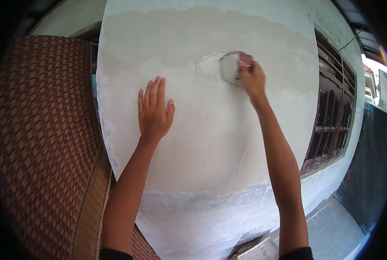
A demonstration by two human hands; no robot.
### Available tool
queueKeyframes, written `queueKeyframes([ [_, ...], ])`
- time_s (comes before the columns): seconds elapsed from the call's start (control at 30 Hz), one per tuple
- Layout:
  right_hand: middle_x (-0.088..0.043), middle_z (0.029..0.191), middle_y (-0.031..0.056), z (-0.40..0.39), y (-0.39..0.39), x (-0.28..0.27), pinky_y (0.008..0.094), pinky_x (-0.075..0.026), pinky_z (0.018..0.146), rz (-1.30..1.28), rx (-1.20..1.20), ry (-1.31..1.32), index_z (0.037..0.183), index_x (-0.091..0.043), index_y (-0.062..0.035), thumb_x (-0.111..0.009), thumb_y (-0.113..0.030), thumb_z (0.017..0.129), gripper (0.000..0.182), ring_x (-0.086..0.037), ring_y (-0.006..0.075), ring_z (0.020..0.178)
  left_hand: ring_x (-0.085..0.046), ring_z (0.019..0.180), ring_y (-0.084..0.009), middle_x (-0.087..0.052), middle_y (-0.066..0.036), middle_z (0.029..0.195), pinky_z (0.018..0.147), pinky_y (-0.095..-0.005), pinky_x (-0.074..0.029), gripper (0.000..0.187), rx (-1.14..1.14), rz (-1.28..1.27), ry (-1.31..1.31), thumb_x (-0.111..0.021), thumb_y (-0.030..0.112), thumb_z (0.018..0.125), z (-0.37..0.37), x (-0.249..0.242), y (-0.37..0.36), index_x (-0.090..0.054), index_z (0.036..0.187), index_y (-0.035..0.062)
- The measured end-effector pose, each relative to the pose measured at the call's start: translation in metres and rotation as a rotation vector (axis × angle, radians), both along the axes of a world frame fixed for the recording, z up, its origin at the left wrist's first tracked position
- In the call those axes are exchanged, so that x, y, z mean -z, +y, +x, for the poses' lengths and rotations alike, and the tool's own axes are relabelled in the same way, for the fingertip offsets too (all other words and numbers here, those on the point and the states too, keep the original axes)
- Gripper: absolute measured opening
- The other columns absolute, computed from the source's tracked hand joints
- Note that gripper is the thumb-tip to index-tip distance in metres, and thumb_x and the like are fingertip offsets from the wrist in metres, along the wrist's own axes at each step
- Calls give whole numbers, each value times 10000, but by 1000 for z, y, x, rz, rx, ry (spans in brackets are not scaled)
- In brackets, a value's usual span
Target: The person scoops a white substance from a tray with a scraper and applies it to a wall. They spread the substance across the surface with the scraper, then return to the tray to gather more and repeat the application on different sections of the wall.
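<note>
My right hand (253,80) is closed around the dark red grip of a scraper-like tool (231,68), held against or close to the upper wall. The tool's pale, dark-rimmed part extends left of my fingers; blur hides its exact kind. Just left of it, a rough whitish patch (207,63) with raised edges marks the plaster. My left hand (153,112) rests flat on the pale wall (193,147), fingers pointing up and thumb apart, holding nothing.
A brown woven panel (46,117) stands close on the left. To the right is a dark wooden window (332,104) with bars, beyond it a dark board (364,160). Below right, a whitish slab-like object (260,250) lies near the wall's foot.
</note>
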State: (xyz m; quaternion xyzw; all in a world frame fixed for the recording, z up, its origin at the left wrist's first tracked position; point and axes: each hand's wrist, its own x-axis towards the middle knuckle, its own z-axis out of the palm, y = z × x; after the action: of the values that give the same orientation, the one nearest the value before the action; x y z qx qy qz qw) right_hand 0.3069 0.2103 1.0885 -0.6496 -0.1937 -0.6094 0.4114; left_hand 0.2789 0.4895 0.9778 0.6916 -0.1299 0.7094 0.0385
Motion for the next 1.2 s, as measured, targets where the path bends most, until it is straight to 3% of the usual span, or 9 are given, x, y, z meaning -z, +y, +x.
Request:
queueKeyframes([
  [0.13,-673,973,196,-9,-8,-1,375,-507,782,271,-322,-68,1094,-626,38,-614,-277,920,361,-660,277,874,-295,1415,-285,-338,-96,1516,1180,-492,-169,595,-5,-16,-2,-478,194,940,2,2,-2,-299,1496,82],
  [0.23,-677,934,201,-16,20,14,395,-499,782,-110,-41,-29,1052,-633,39,-623,-286,906,357,-660,322,877,-294,1417,-284,-341,-93,1516,1179,-495,-168,597,4,-12,-3,-477,190,940,1,0,-2,-296,1499,84],
  [0.33,-679,907,207,-2,0,9,407,-500,776,33,17,-9,1029,-633,44,-630,-287,897,356,-659,346,878,-288,1421,-283,-338,-91,1522,1179,-496,-166,598,0,-4,6,-468,194,944,1,2,-3,-288,1504,86],
  [0.47,-673,893,154,-17,-10,6,353,-500,748,310,-228,-80,1042,-635,34,-605,-252,927,310,-641,220,806,-284,1423,-283,-325,-92,1533,1179,-494,-162,596,-30,-18,11,-460,200,947,3,3,-4,-288,1506,86],
  [0.67,-667,907,185,10,-19,9,368,-501,767,-55,106,-51,1056,-625,25,-623,-299,907,357,-647,298,824,-280,1429,-276,-324,-88,1536,1182,-495,-156,599,-6,-10,15,-463,195,946,3,3,-4,-285,1507,89],
  [0.8,-673,882,132,-11,-29,8,338,-503,730,182,-295,-105,1056,-628,21,-628,-278,926,326,-636,217,787,-282,1427,-275,-327,-85,1534,1182,-494,-159,597,-23,-16,6,-464,193,945,3,3,-6,-288,1506,90],
  [1.0,-651,828,157,0,-34,12,327,-494,700,-90,12,-57,1046,-618,13,-647,-305,905,349,-624,212,756,-290,1423,-276,-333,-84,1530,1181,-496,-164,598,-20,-6,2,-472,184,940,3,3,-7,-293,1503,89],
  [1.13,-660,835,114,-15,-37,8,314,-488,684,108,-259,-57,1050,-625,0,-630,-252,925,282,-611,168,759,-292,1420,-283,-334,-85,1528,1181,-497,-162,600,-20,-24,11,-479,175,938,3,4,-8,-294,1502,89],
  [1.2,-662,837,122,-3,-25,17,323,-488,686,-140,-218,-101,1047,-627,-5,-637,-255,921,280,-617,177,762,-293,1419,-284,-335,-86,1528,1181,-497,-161,600,-22,-24,16,-478,176,938,4,3,-9,-294,1502,88],
])
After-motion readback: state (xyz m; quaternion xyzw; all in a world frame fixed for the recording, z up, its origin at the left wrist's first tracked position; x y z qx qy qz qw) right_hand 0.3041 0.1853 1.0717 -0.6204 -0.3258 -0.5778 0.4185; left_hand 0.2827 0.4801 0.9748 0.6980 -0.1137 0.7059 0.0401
